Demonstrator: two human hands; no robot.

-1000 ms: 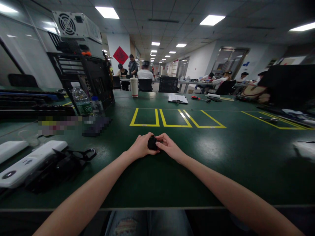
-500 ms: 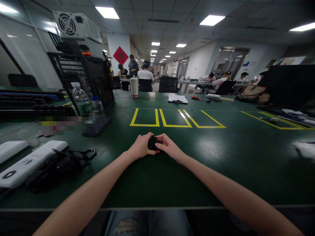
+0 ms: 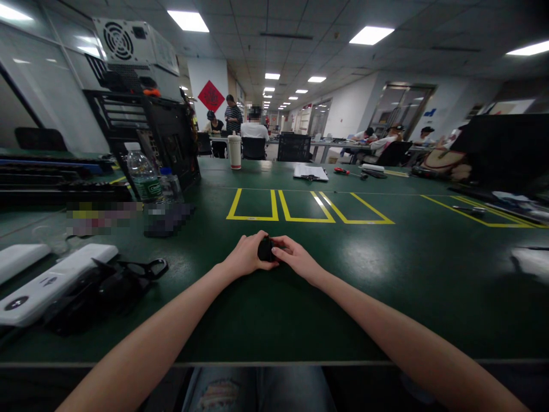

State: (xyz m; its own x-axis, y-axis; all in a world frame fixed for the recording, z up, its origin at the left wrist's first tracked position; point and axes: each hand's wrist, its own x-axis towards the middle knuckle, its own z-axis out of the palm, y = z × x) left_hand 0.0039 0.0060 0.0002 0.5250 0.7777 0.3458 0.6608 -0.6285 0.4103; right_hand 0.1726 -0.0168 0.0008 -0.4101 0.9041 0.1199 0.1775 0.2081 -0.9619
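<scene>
Between my two hands, just over the green tabletop (image 3: 274, 309), is a small black rounded object (image 3: 265, 249) whose kind I cannot make out. My left hand (image 3: 246, 254) wraps its thumb and fingers around the left side of it. From the right, my right hand (image 3: 294, 256) pinches its edge with thumb and fingertips. Part of the object is hidden by the fingers. Beyond the hands, yellow tape outlines (image 3: 253, 218) mark the table.
At left lie a white device (image 3: 64, 280), black glasses (image 3: 146, 269), a water bottle (image 3: 143, 174) and an open computer case (image 3: 171, 140). Farther back stand a white cup (image 3: 234, 151), a clipboard (image 3: 309, 172) and a red-handled screwdriver (image 3: 342, 171). Several people sit or stand in the background.
My right thumb has shifted slightly on the black object's edge. Both hands otherwise keep their place and their hold.
</scene>
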